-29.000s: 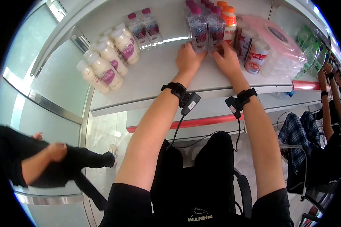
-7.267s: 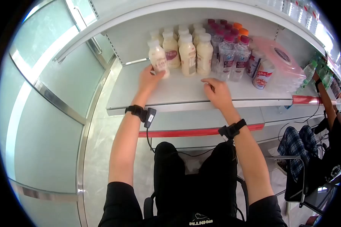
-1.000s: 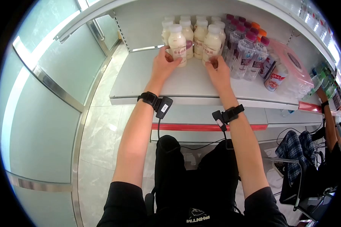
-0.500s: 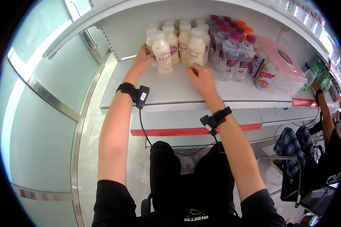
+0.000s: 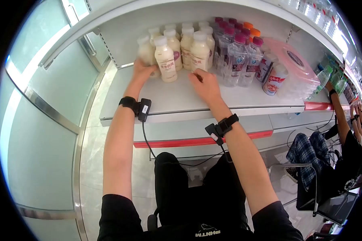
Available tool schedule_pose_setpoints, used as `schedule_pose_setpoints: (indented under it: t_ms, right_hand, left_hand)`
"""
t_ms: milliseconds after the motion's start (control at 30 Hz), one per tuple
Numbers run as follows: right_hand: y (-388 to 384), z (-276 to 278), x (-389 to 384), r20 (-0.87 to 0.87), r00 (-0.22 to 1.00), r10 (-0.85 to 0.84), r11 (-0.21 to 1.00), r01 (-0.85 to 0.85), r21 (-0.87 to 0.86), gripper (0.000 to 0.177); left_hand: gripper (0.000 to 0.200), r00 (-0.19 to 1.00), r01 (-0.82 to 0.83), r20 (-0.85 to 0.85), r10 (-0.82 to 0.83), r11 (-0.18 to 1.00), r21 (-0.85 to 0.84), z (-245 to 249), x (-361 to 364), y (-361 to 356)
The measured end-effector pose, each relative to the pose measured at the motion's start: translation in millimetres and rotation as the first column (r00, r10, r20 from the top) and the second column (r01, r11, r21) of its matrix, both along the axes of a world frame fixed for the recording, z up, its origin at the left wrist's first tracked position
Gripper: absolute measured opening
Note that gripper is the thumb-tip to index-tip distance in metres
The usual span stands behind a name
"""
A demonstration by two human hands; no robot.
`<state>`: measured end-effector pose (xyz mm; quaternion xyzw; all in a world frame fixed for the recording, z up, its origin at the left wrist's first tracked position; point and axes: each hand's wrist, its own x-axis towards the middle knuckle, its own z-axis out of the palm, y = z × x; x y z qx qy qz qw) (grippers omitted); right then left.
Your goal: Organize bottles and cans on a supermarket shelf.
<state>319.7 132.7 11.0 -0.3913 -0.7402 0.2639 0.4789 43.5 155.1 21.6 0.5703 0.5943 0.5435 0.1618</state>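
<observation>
My left hand [image 5: 142, 72] is wrapped around the lower part of a cream-coloured milk drink bottle [image 5: 146, 50], which is slightly blurred at the left end of a group of similar bottles. Just right of it stands another upright milk drink bottle [image 5: 165, 60] with a white cap and pink lettering. My right hand [image 5: 206, 85] is curled closed on the shelf side, its fingers at the foot of a front milk drink bottle [image 5: 200, 50]; I see nothing in it. More of these bottles stand behind in rows.
Right of the milk bottles are clear bottles with purple caps [image 5: 235, 60], some orange-capped ones, a can [image 5: 275, 80] and a pink-lidded plastic box [image 5: 295, 60]. The shelf's front edge [image 5: 213, 113] runs below my wrists. A co-worker's arm [image 5: 340, 112] reaches in at far right.
My left hand has shifted the leftmost milk drink bottle left, away from its neighbour. My right hand stays curled near the front bottle. The whole view has moved slightly.
</observation>
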Motion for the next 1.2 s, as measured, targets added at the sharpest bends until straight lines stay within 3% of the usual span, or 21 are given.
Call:
schedule_pose_setpoints:
  t_ms: [133, 200, 300, 367, 500, 567, 600, 733, 800, 833, 900, 1033, 1100, 1133, 1200]
  right_hand:
    - [-1, -2, -2, -0.058, 0.998, -0.008, 0.997, 0.012, 0.073, 0.025]
    - [-4, 4, 0, 0.0, 1.0, -0.016, 0.999, 0.016, -0.033, 0.028]
    - [-1, 0, 0, -0.044, 0.999, 0.027, 1.0, -0.028, -0.014, 0.028]
    - [-5, 4, -1, -0.066, 0.996, 0.056, 0.998, -0.057, -0.009, 0.028]
    - [-11, 9, 4, -0.095, 0.984, 0.149, 0.989, -0.149, 0.007, 0.027]
    - [-9, 9, 5, -0.102, 0.987, 0.123, 0.992, -0.121, 0.022, 0.026]
    - [-9, 8, 5, -0.113, 0.989, 0.097, 0.995, -0.095, 0.03, 0.025]
    - [-4, 0, -1, -0.129, 0.984, 0.121, 0.99, -0.11, 0.09, 0.023]
    - [0, -3, -2, -0.164, 0.979, 0.121, 0.992, -0.114, 0.051, 0.024]
    - [0, -5, -3, -0.164, 0.978, 0.126, 0.992, -0.12, 0.043, 0.024]
    - [0, -4, -3, -0.176, 0.967, 0.184, 0.98, -0.168, 0.103, 0.029]
    - [0, -3, -2, -0.207, 0.955, 0.213, 0.975, -0.221, -0.019, 0.031]
    - [5, -5, -5, -0.252, 0.965, 0.067, 0.997, -0.055, 0.053, 0.028]
    - [7, -6, -4, -0.248, 0.966, 0.068, 0.997, -0.056, 0.056, 0.028]
    - [7, -7, -3, -0.226, 0.974, 0.015, 0.993, 0.012, 0.119, 0.021]
  left_hand:
    - [0.053, 0.996, -0.06, -0.065, 0.058, 0.998, -0.02, 5, -3, -42]
    - [0.052, 0.996, -0.051, -0.075, 0.047, 0.997, -0.049, 4, 2, -70]
    - [0.051, 1.0, -0.008, -0.028, 0.005, 0.997, -0.082, -2, 22, -101]
    - [0.048, 0.98, 0.173, 0.112, -0.166, 0.984, -0.051, -1, 46, -111]
    - [0.043, 0.977, 0.189, 0.099, -0.19, 0.982, 0.015, -11, 91, -104]
    - [0.044, 0.981, 0.011, -0.193, -0.012, 1.0, -0.004, -5, 109, -100]
    - [0.042, 0.966, -0.034, -0.256, 0.041, 0.999, 0.03, -5, 113, -97]
    - [0.038, 0.968, -0.051, -0.249, 0.039, 0.998, -0.044, -11, 122, -85]
    - [0.04, 0.962, -0.055, -0.261, 0.084, 0.992, 0.115, -17, 122, -86]
    - [0.04, 0.962, -0.062, -0.26, 0.088, 0.992, 0.108, -19, 121, -87]
    - [0.039, 0.991, 0.048, -0.134, -0.03, 0.989, 0.137, -21, 118, -88]
    - [0.041, 0.97, 0.153, -0.217, -0.113, 0.972, 0.179, -20, 113, -86]
    - [0.043, 0.945, -0.172, -0.19, 0.265, 0.9, 0.4, -22, 112, -83]
    - [0.043, 0.946, -0.174, -0.186, 0.266, 0.899, 0.402, -23, 110, -81]
    - [0.048, 0.88, -0.402, -0.099, 0.465, 0.838, 0.37, -26, 102, -73]
